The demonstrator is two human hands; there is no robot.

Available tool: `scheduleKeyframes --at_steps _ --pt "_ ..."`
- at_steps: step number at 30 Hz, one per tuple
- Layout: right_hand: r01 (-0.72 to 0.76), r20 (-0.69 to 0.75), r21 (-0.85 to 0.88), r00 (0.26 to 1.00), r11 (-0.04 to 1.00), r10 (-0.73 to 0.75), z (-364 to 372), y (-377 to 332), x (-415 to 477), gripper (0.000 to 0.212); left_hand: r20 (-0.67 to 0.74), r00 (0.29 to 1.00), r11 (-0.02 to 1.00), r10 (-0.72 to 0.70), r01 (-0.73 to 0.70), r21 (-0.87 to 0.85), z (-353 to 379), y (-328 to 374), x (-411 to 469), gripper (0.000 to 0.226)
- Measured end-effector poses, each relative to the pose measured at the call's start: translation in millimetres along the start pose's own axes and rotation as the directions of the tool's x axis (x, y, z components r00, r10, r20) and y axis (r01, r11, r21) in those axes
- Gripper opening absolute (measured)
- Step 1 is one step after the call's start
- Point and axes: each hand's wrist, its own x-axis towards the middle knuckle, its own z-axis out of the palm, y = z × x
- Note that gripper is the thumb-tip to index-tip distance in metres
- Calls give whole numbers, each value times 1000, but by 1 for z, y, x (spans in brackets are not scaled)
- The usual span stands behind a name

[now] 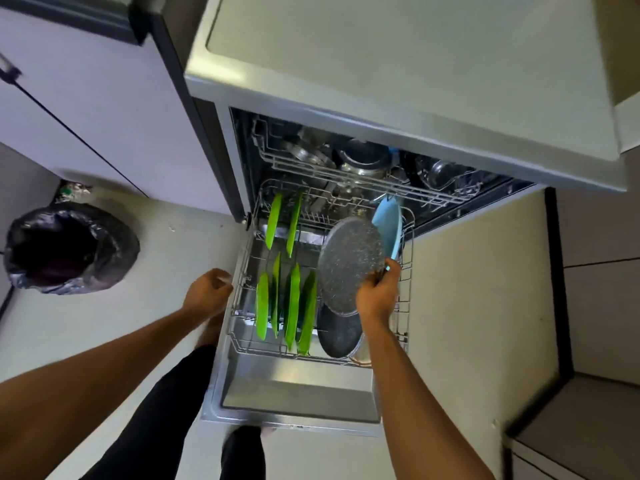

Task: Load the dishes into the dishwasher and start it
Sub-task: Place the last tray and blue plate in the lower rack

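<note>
Right hand point(377, 294) was closed round the lower right edge of a speckled grey pan point(349, 263) and carried it. Left hand point(207, 292) sat at 9 o'clock from it, fingers curled, just beside the left rim of the lower rack point(406, 296). Whether it gripped the wire could not be told.

The pan stood on edge, tilted, rising from the right hand toward 11 o'clock. It hung over the right half of the rack, not yet seated. At 6 o'clock below it a second dark pan point(337, 336) lay in the rack. At 1 o'clock, just beside it, a blue plate point(391, 226) stood on edge. At 9 o'clock the green plates point(298, 306) stood in rows, their edges running 12 to 6.

Judgement: loading step was in hand; starting the machine was not yet due. The gap between the green plates and the blue plate lay under the pan, so the coming move looked mostly downward, with the pan's plane kept parallel to the plates. The right hand was the nearer one; the left was well apart.

Outward: the upper rack point(346, 168) at 12 o'clock held steel vessels. The open door point(298, 389) lay at 6 o'clock. A lined bin point(69, 247) stood on the floor, far out at 9 o'clock.
</note>
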Motion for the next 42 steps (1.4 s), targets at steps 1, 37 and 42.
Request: scheduleKeyframes --at_steps 1,37,42 --pt "-32 -29 25 999 999 33 8 5 9 29 -15 1000 1000 -14 14 -18 4 -4 13 29" --pt "-50 74 -263 995 964 72 134 95 159 67 -229 973 985 29 -67 -158 110 -17 206 36" --pt "-35 19 -342 999 939 44 138 104 140 69 -263 964 978 34 -86 -189 119 -17 203 39"
